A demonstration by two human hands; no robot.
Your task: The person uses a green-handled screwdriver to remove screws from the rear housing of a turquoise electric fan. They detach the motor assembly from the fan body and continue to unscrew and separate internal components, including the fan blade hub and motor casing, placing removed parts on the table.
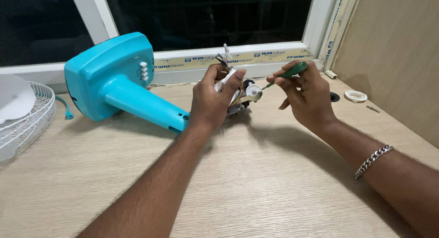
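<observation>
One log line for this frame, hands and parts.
left hand: grips motor | right hand: screwdriver tip at motor | fan base: lying on table

Left hand (211,101) curled shut in a grip, right hand (305,94) fingers pinched, forearms converging

A home room: wooden floor (256,187) beside a white-framed window (201,18) at night.
</observation>
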